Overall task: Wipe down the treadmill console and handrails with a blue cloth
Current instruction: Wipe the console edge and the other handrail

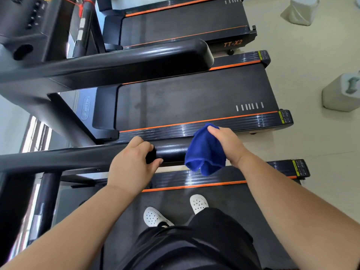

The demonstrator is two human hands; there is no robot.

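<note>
Cloth (204, 151) is the thing to watch: it is blue and soft, and it sits bunched up at the right end of the near handrail (78, 158). It folds over the tip of the rail and its loose corners hang down below it.

The right hand (228, 145) holds the cloth from the right side. Its thumb lies on top and its fingers are curled into the folds, so they are closed on the cloth. I think it is bunched like this to make a thick pad that can wrap the round bar and rub it all the way around.

The left hand (132, 162) is just to the left on the same handrail. Its fingers are wrapped over the bar and its thumb comes round the near side. That looks like a grip to keep the person steady while the other hand wipes.

Under the rail, two white shoes (153, 217) stand on a black belt (243, 201) with an orange stripe. Farther away there is another handrail (136, 57), and a console (25, 22) with buttons is at the far left. The cloth is well apart from both.
</note>
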